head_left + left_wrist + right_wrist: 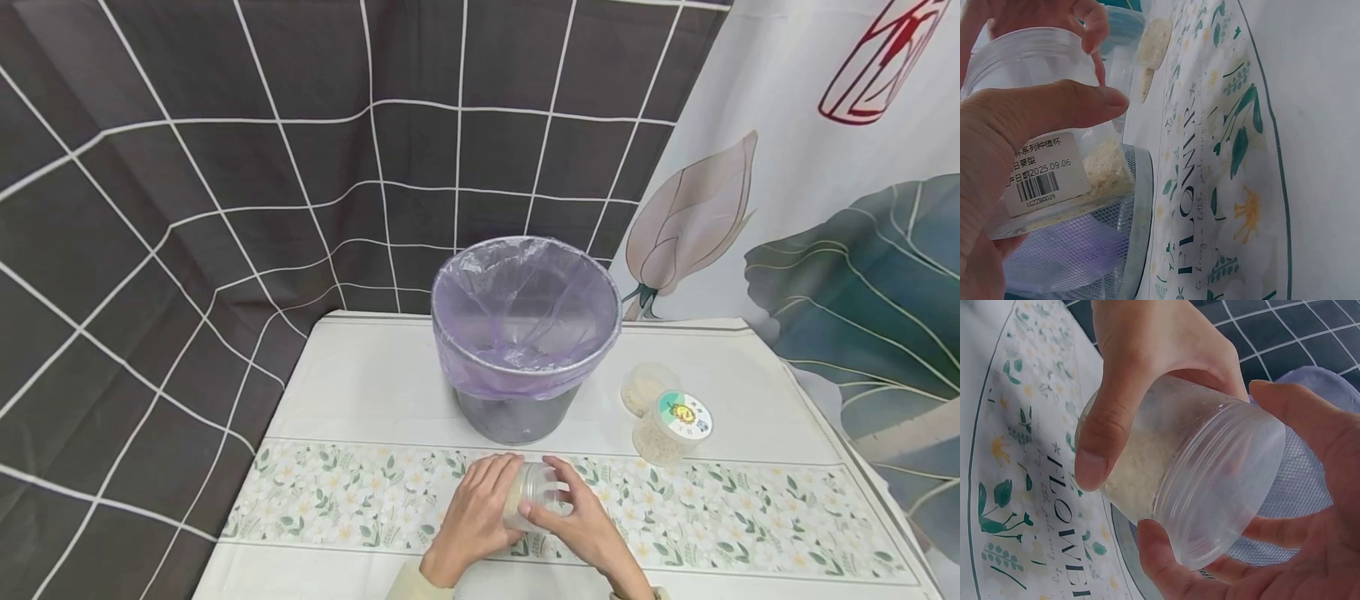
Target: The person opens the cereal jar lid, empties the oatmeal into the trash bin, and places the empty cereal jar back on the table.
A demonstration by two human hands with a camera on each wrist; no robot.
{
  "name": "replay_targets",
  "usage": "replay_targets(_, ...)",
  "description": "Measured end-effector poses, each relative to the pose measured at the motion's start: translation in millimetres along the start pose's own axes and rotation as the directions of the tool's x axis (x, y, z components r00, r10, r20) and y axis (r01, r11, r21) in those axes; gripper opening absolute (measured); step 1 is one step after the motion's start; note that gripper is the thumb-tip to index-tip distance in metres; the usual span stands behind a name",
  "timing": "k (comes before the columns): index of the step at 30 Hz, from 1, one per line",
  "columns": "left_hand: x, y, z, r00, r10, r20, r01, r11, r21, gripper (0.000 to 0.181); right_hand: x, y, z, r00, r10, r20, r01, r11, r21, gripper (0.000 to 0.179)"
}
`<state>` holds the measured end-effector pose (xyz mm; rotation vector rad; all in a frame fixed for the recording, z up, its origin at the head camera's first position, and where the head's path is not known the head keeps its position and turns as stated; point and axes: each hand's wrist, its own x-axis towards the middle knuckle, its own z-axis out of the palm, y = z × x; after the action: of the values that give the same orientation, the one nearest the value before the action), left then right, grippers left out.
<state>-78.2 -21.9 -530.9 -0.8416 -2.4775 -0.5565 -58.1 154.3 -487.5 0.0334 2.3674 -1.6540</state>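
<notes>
While our left hand (pixel 477 502) grips a clear labelled jar (pixel 527 493), our right hand (pixel 588 518) pinches its threaded end (pixel 1232 487). Mesh wastebasket (pixel 517 418) noted beyond.

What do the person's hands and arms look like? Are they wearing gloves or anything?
No gloves! The left hand and right hand are both bare, with no rings or bracelets that I can see. There's a plain, pale yellow left sleeve at the bottom of the head view. Only a tiny bit of the right sleeve peeks in.
</notes>
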Motion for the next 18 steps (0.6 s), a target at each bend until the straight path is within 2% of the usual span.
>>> replay_targets(9, -0.7, -2.2, -3.6, 0.998, 0.02, 0.052, -0.019, 1.0, -0.011, 0.096, -1.9, 2.8, -0.9, 0.998, -0.061, 0.019, 0.063, 0.996, -0.07, 0.074)
replay_targets(18, -0.1, -5.2, -5.2, 0.996, 0.04, 0.084, -0.036, 0.998, -0.043, 0.084, -2.4, 4.4, -1.4, 0.99, -0.118, 0.079, 0.12, 0.993, -0.019, 0.075)
